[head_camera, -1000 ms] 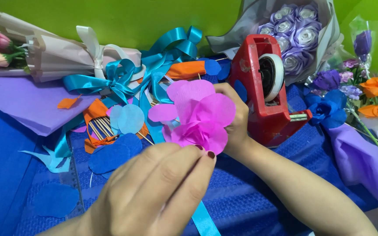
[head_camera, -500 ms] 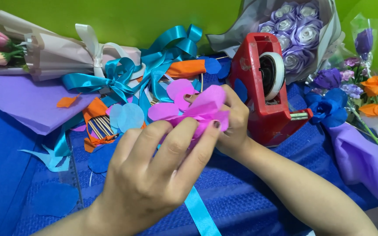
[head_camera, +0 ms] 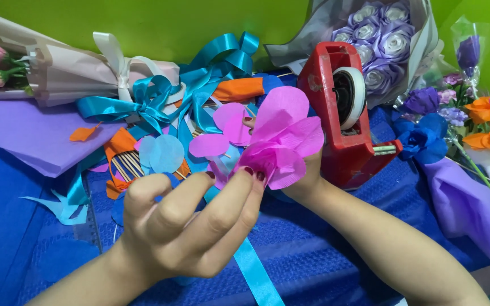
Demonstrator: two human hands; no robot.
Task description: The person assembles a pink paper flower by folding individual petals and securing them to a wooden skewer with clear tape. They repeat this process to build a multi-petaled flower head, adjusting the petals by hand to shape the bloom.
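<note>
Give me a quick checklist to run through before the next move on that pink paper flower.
1. Right hand holds the pink paper flower from behind: ok.
2. Left hand fingertips pinch the flower's lower petals: ok.
3. Petals fanned out and untorn: ok on the side shown; the back cannot be told.
4. Red tape dispenser upright just behind the flower, roll loaded: ok.
5. Free tape end ready at the cutter: cannot tell.
6. Loose pink petals lying close behind the flower: ok.
</note>
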